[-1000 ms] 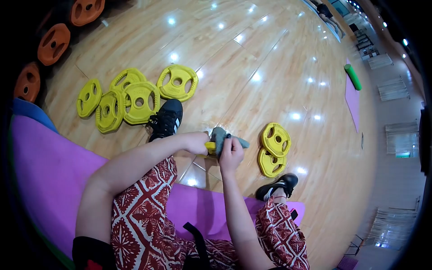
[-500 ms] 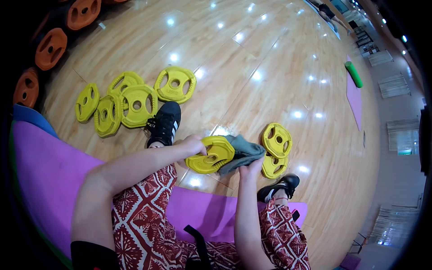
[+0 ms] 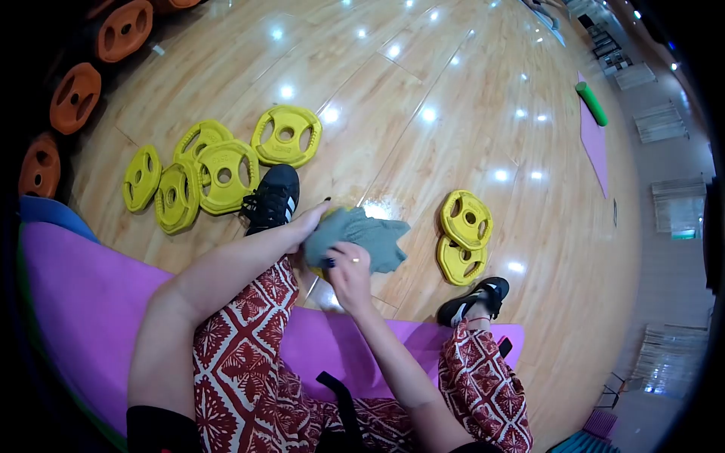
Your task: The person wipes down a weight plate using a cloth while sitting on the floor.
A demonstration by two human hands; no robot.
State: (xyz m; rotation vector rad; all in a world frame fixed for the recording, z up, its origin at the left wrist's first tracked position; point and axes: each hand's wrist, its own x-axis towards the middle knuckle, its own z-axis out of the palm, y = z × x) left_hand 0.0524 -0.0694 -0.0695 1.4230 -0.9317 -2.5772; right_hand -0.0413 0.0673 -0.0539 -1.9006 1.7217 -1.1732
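Note:
My left hand (image 3: 306,226) grips the left edge of a yellow weight plate (image 3: 314,266), held above the floor between my feet. A grey-green cloth (image 3: 371,235) covers most of this plate, so only bits of its yellow rim show. My right hand (image 3: 349,273), wearing a ring, presses the bunched cloth onto the plate's face with bent fingers, slightly blurred. Beyond my left shoe lie several more yellow plates (image 3: 226,175), some overlapping. Two others, an upper plate (image 3: 466,220) and a lower plate (image 3: 461,261), overlap near my right shoe.
I sit on a purple mat (image 3: 91,294), my black shoes (image 3: 273,198) resting on the wooden floor (image 3: 393,143). Orange plates (image 3: 75,98) line a rack at the left. A phone (image 3: 504,347) lies by my right leg. A green foam roller (image 3: 591,103) lies on a distant pink mat.
My right hand has moved left with the cloth, from beside the plate to over it. The cloth now hides most of the plate. My left hand keeps its hold, slightly further left.

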